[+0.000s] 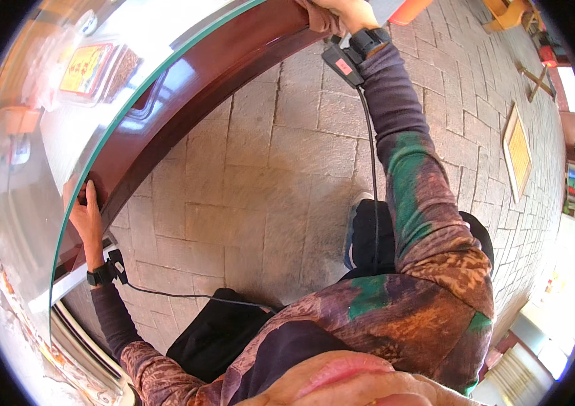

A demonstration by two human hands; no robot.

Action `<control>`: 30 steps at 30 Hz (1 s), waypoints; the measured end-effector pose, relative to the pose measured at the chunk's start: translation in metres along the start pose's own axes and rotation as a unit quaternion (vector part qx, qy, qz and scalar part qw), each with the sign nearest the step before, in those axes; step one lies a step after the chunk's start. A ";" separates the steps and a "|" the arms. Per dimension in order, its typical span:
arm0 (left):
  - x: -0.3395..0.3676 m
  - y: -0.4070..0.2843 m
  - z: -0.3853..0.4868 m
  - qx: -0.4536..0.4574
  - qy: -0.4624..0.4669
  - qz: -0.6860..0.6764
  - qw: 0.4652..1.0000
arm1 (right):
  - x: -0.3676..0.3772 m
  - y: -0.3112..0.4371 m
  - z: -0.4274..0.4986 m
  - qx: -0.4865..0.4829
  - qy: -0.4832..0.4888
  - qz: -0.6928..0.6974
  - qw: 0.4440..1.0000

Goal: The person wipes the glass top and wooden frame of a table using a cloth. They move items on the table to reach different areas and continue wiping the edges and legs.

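A glass top with a green edge (130, 104) lies over a dark red wooden furniture front (165, 109). My left hand (87, 210) is at the near left part of this front, fingers bent against the wood beside the glass edge; whether they grip anything is unclear. At the far end of the front, my right hand (340, 12) holds a brown cloth (320, 18) against the wood near its lower edge. Black bands with small cabled devices are on both wrists. Under the glass edge, the front shows a recessed oval shape (147, 104).
A clear plastic box with a yellow and red label (87, 68) stands on the glass-topped surface. Stone paving (246, 167) lies below. To the right are a framed woven panel (517, 152) and a wooden trestle leg (536, 83). An orange object (409, 10) is near my right hand.
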State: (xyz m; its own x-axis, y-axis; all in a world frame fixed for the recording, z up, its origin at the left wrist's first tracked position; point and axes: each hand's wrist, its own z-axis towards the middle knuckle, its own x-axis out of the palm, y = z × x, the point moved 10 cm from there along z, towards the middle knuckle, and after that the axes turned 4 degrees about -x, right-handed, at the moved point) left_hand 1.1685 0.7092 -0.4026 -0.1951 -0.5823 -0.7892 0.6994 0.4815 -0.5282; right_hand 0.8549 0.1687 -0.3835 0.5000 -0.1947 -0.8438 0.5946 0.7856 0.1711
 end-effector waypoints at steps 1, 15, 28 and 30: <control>0.000 -0.001 0.000 0.011 0.003 0.003 1.000 | -0.001 -0.001 0.003 -0.031 -0.040 0.038 0.998; -0.003 -0.019 0.000 0.054 -0.016 0.000 0.998 | -0.011 -0.052 -0.060 0.067 -0.119 0.027 0.990; -0.007 -0.024 -0.002 0.069 -0.021 -0.024 0.997 | -0.019 0.141 -0.097 0.028 -0.108 -0.064 0.992; -0.008 -0.018 -0.002 0.063 -0.029 -0.069 0.995 | -0.021 0.177 -0.100 0.007 -0.123 -0.052 0.991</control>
State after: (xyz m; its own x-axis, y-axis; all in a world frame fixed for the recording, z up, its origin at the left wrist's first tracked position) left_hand 1.1560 0.7063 -0.3876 -0.2583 -0.6763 -0.6899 0.7496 0.3102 -0.5847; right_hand 0.8873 0.3705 -0.3862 0.5726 -0.4131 -0.7081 0.6586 0.7462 0.0972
